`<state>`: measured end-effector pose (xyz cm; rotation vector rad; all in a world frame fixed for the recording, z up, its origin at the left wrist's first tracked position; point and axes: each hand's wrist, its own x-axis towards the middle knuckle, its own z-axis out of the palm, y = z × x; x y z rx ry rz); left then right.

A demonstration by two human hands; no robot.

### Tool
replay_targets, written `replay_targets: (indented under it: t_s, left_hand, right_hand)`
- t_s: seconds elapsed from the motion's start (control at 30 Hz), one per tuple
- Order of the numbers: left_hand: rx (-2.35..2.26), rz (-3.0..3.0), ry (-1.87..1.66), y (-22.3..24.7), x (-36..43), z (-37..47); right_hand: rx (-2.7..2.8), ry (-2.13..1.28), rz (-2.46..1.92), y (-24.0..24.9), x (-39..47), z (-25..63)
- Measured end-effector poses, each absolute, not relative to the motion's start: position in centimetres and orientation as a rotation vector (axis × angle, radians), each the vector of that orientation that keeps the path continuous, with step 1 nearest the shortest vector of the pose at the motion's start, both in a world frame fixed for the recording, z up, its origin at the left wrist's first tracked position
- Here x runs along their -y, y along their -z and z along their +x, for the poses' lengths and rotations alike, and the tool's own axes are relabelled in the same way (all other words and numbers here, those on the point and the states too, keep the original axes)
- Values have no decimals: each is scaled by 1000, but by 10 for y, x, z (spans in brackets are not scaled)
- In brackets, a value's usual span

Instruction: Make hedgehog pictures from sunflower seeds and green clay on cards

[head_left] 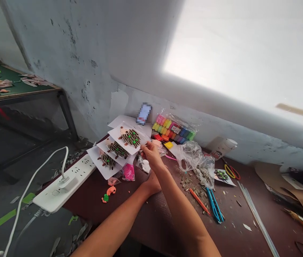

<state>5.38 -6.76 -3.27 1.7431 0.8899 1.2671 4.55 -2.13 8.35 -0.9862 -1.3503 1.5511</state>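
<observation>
My right hand (pixel 151 154) is closed, thumb and fingers pinching the lower right edge of a white card (pixel 115 134). On that card is a hedgehog picture (pixel 130 137) with striped seeds for spines and green dots. Two similar cards, a middle card (pixel 103 145) and a lower card (pixel 94 155), overlap beneath it to the left. My left hand (pixel 154 182) lies low by the table's middle, its fingers hidden behind my right forearm. Near both hands are a crumpled silvery-white wrapper (pixel 144 165) and a pink clay packet (pixel 128 172).
A power strip (pixel 52 194) runs along the left edge. A phone (pixel 144 113) leans against the wall beside coloured clay packs (pixel 174 128). Rightward lie sunflower seeds (pixel 187 182), a blue cutter (pixel 214 205), an orange pen-like tool (pixel 199 201), scissors (pixel 231 171) and clear sticks (pixel 257 217).
</observation>
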Motion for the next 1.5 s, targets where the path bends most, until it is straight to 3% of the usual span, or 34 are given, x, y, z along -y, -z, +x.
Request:
replay_targets:
  t_s: [0.4, 0.8, 1.5]
  left_hand:
    - [-1169, 2232, -917, 24, 66, 55]
    - [-1204, 2235, -893, 24, 66, 56]
    - [-1199, 2222, -906, 22, 63, 54]
  right_hand:
    - [1487, -1488, -1067, -74, 17, 21]
    - [1725, -1237, -1224, -80, 15, 23]
    - [1550, -1339, -1233, -78, 19, 22]
